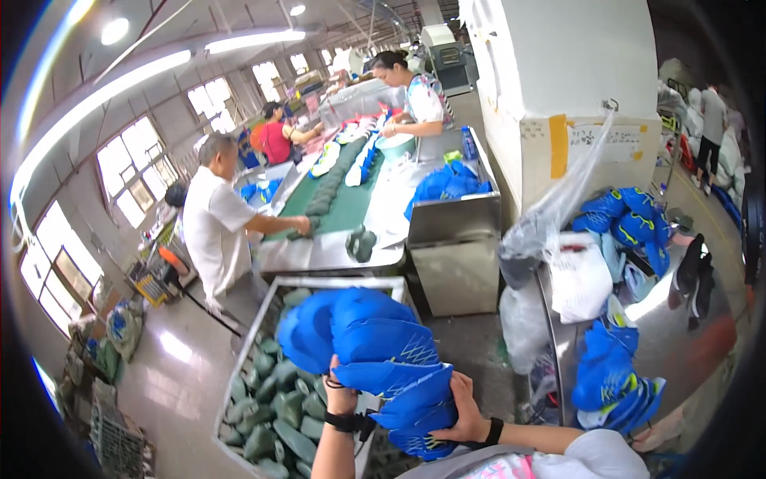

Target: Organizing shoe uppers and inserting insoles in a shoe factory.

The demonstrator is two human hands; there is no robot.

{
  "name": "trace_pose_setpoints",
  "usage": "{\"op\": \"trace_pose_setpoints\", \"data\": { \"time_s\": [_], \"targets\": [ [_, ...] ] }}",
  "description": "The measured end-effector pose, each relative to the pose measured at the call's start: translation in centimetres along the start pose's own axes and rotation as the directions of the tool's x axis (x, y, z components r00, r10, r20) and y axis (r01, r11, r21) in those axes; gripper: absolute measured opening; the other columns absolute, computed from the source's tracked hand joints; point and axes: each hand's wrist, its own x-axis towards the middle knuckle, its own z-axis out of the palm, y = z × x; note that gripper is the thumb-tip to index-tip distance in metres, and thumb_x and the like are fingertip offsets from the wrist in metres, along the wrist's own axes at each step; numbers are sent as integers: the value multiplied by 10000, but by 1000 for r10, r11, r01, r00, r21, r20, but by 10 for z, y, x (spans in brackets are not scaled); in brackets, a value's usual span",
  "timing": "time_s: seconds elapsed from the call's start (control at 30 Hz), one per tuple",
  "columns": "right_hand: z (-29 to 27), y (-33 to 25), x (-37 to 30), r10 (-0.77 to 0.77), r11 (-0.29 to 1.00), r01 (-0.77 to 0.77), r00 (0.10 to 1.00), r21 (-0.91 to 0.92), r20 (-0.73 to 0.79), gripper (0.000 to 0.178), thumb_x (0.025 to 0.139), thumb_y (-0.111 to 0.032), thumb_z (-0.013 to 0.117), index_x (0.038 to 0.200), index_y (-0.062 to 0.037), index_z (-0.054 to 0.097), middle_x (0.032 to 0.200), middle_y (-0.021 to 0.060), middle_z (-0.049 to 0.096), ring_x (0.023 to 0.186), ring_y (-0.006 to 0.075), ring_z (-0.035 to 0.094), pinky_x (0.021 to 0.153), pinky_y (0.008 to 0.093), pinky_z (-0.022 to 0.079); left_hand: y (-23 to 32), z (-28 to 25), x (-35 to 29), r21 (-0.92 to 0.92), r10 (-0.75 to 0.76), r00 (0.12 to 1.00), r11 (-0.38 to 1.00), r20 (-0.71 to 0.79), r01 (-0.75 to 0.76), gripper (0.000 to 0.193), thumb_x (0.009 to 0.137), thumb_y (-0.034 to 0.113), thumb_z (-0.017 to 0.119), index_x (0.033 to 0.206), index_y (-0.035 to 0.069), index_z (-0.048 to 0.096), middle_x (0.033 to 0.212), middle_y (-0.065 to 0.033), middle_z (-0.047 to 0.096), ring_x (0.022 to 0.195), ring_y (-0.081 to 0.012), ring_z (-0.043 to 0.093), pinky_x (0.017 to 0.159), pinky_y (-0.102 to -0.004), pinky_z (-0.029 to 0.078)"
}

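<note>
A curved stack of blue shoe uppers (391, 335), nested one in another and marked with thin pale-yellow lines, is held up in front of me. My left hand (340, 395) is closed on the stack's left side, its fingers partly hidden behind the fabric. At the lower right end, my right hand (467, 411) grips the stack with its thumb on the near side. Beneath and to the left stands a white-rimmed bin (239, 355) holding many grey-green shoe lasts (279, 395); the uppers hide part of it.
On the right, a metal table (686, 351) bears more blue uppers (610, 375), a white bundle (580, 275) and dark shoe pieces. Plastic sheeting (570, 191) hangs by a white pillar (590, 64). Ahead, co-workers stand around a green conveyor belt (351, 199) carrying lasts.
</note>
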Motion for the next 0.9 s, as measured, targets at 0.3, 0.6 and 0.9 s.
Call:
{"op": "trace_pose_setpoints", "data": {
  "time_s": [0.3,0.6,0.9],
  "targets": [
    [-35,110,131,190,980,-195,976,-37,-105,998,664,-374,718,1357,29,123,1302,242,262,1177,378,284,1002,431,237,-13,118,190,71,-83,995,994,-61,88,285,847,399,531,696,157,534,478,37,427,377,-66,361,376,-217,263],
    [-133,267,346,323,938,-237,862,251,-392,805,718,-270,713,1333,-1,269,1220,164,442,1123,241,433,961,321,331,-11,291,486,366,58,947,914,314,-178,337,863,359,516,613,147,441,446,35,358,336,-71,301,334,-234,207],
    [-205,436,498,328,882,-414,883,-225,-336,720,752,-219,675,1316,4,286,1305,225,368,1214,308,368,1004,348,292,-90,363,732,340,-52,940,938,337,-70,379,866,371,532,600,116,445,473,17,418,354,-88,351,339,-256,226]
  ]
}}
